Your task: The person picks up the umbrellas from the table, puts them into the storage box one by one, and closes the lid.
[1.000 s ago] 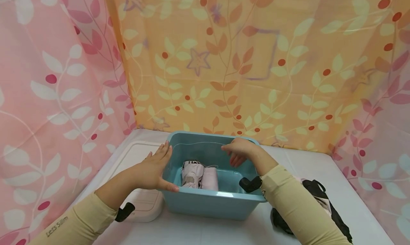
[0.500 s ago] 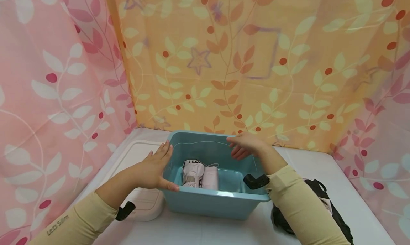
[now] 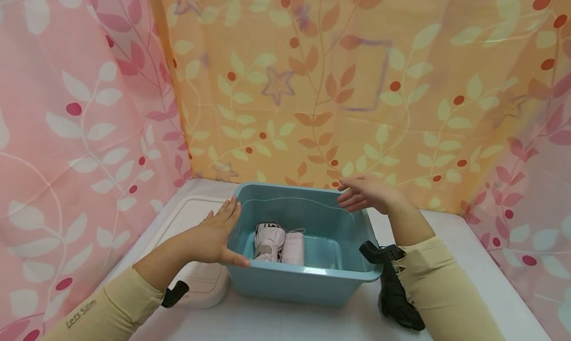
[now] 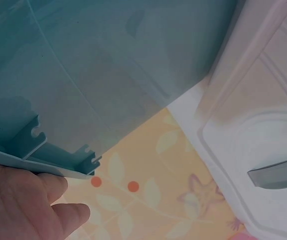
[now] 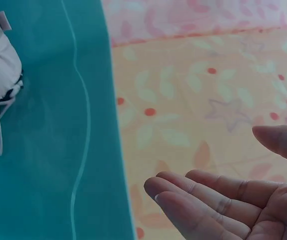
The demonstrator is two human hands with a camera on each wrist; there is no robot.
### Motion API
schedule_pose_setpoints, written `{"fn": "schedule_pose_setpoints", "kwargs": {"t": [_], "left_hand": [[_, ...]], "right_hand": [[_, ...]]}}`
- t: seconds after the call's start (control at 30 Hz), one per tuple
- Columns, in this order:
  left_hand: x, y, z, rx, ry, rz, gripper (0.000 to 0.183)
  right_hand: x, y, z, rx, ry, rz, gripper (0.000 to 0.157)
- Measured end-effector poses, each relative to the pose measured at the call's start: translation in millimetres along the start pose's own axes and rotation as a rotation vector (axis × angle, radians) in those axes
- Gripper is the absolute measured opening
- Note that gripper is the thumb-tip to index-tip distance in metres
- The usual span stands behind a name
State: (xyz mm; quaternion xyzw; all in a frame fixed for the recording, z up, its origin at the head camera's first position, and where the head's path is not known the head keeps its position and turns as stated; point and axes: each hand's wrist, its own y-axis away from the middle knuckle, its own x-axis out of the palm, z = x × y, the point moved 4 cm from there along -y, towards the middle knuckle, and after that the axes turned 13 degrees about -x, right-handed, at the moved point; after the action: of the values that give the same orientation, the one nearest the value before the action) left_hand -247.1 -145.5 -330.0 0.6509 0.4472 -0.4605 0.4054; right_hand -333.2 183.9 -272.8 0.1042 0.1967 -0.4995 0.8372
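A blue plastic bin (image 3: pixel 292 284) stands on the white surface. My left hand (image 3: pixel 211 239) rests against its left rim, fingers extended and thumb along the front rim. In the left wrist view the palm side of that hand (image 4: pixel 21 205) lies along the rim, close to the moulded hooks beneath it. My right hand (image 3: pixel 368 192) hovers above the bin's back right corner, holding nothing, with fingers loosely extended. Inside the bin, toward the left, lie a pale pink rolled bundle with black lettering (image 3: pixel 269 242) and a plain pale pink roll (image 3: pixel 293 249) with a thin cord loop.
Left of the bin lies a white lid (image 3: pixel 202 286) with a grey latch (image 4: pixel 276 175), partly behind my left forearm. A black cloth item (image 3: pixel 397 304) lies to the right, partly hidden by my right sleeve. Patterned curtains (image 3: pixel 285 108) enclose the back and sides.
My right hand has risen from inside the bin and moved right, toward the back right corner, its fingers straightening. The left hand and both pink rolls have stayed in place.
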Motion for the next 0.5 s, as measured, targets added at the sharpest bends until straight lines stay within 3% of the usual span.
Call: {"fn": "schedule_pose_setpoints", "kwargs": {"t": [0.27, 0.5], "left_hand": [[-1.4, -0.7, -1.2, 0.004, -0.004, 0.004, 0.131], [-0.9, -0.7, 0.0, -0.007, -0.003, 0.007, 0.132]], "right_hand": [[-31.3, 33.6, 4.0, -0.043, 0.027, -0.05, 0.062], [-63.9, 67.8, -11.0, 0.002, 0.082, -0.092, 0.065]]}}
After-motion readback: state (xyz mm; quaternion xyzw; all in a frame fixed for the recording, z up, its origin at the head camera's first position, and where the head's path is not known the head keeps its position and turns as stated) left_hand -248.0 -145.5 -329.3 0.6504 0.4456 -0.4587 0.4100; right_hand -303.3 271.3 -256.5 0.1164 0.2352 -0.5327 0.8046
